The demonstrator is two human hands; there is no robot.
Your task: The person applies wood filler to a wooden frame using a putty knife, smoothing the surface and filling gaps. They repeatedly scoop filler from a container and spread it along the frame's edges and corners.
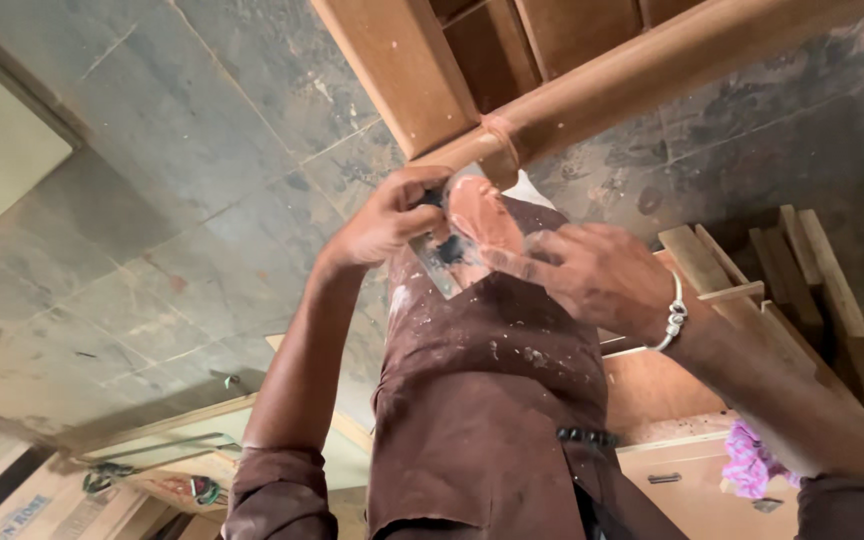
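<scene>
the landmark here is the rounded wooden rail (652, 70), which runs slantwise across the top of the view with its end pointing down toward the person. a reddish smear of filler (500, 140) rings that end.

just below the rail end, the left hand (387, 220) is clenched around a flat scraper blade (439, 262), tilted up, apparently so the paste on it stays within reach. the pinkish lump of filler paste (480, 215) sits on the blade, right under the rail end.

the right hand (602, 275) is just right of the lump, fingers spread and pressed to the paste; it grips nothing i can make out.

count: two hands, one blade, one lump, one rail, one bead bracelet (674, 322) on the right wrist, and several wood offcuts (802, 290) stacked lower right of the rail.
</scene>
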